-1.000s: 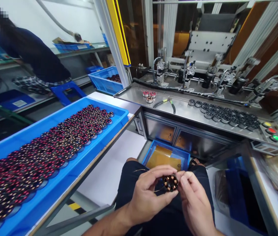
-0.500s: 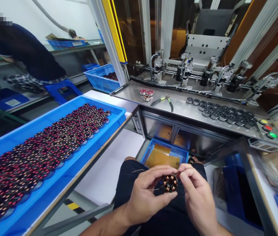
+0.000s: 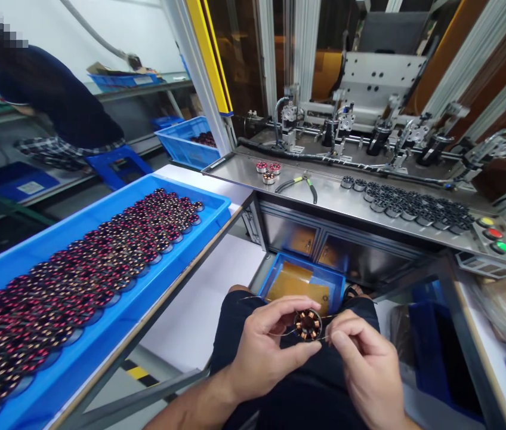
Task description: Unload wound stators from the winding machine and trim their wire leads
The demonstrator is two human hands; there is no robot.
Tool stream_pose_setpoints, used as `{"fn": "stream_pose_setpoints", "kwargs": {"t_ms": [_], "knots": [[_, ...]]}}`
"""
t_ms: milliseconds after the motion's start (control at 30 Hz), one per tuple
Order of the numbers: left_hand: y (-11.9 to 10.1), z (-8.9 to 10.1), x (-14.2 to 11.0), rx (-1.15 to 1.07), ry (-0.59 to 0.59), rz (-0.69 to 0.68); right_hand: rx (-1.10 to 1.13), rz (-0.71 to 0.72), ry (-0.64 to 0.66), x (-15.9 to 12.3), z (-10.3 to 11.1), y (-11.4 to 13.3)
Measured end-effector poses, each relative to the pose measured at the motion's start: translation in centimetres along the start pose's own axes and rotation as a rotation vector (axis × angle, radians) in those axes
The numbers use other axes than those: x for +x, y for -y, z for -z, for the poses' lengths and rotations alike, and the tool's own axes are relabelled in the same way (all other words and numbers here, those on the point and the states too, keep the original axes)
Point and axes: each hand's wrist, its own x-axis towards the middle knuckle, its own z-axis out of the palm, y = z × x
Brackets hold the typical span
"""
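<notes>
My left hand [image 3: 265, 346] is closed around a small wound motor stator [image 3: 308, 335], thumb below and fingers above. Its ring faces me, with copper coils inside a dark rim. Thin wires stick out from it on both sides. Just right of the stator, my right hand [image 3: 366, 358] has thumb and forefinger pinched together on a thin copper wire [image 3: 324, 340]. Both hands are above my lap. On the left, a blue tray [image 3: 181, 261] holds many stators with red and copper windings.
A steel machine bench [image 3: 244, 173] stands ahead, carrying a pair of cutting pliers [image 3: 310, 189], three wound stators [image 3: 268, 178] and rows of dark stator cores [image 3: 414, 206]. Lit buttons [image 3: 495, 233] sit at its right end. A blue bin [image 3: 275, 272] lies below. Another person [image 3: 62, 101] sits far left.
My right hand has moved slightly right and down, away from the stator's top edge, its fingers still pinched. My left hand keeps the stator, raised a little. The view has shifted slightly.
</notes>
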Motion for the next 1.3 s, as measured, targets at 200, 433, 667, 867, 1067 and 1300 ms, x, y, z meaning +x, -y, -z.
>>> {"fn": "stream_pose_setpoints", "kwargs": {"t_ms": [200,433,667,867,1067,1300], "knots": [[0.1,0.0,-0.1,0.073,0.055,-0.077,-0.009,-0.015,0.058,0.1,0.1,0.6],[-0.3,-0.6,-0.1,0.043,0.042,-0.131,-0.203,0.245,0.038,-0.2,0.7,1.7],[-0.8,-0.5,0.2,-0.049,0.077,-0.078,-0.303,0.376,0.059,0.5,0.3,2.4],[-0.8,-0.8,0.2,0.109,0.016,-0.186,-0.350,0.583,0.067,0.1,-0.5,2.6],[-1.4,-1.0,0.1,0.044,0.006,-0.136,-0.259,0.668,0.147,0.1,-0.3,2.5],[-1.9,-1.0,0.3,-0.434,0.185,0.287,-0.322,0.669,0.395,3.2,2.5,3.6]]}}
